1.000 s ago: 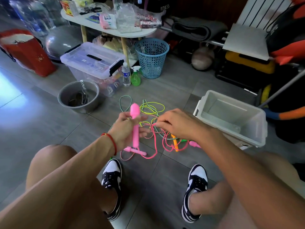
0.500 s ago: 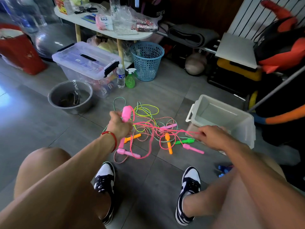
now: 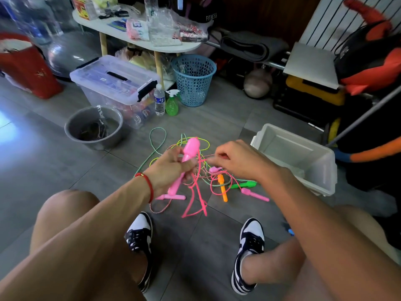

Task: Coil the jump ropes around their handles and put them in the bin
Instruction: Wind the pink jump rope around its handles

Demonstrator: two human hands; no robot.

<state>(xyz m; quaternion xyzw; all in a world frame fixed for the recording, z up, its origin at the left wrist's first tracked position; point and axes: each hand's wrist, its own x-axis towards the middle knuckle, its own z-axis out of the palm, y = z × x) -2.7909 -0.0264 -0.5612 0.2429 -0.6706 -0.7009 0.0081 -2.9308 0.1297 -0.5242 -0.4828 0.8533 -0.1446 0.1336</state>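
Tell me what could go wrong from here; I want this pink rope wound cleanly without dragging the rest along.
1. The pink cord that the right hand pinches hangs down into the tangled pile of ropes, so it may snag and lift the others.
2. The left hand grips the pink handle mid-shaft, leaving little bare handle for wraps.
3. The white bin stands off to the right, so loose coils could unwind while being carried over.

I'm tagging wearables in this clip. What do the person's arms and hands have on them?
Both forearms are bare, with no sleeves in view. The left wrist carries a thin red cord bracelet with a small gold-coloured bead. The left hand and right hand wear no gloves. No watch shows, and no rings that I can make out on the fingers.
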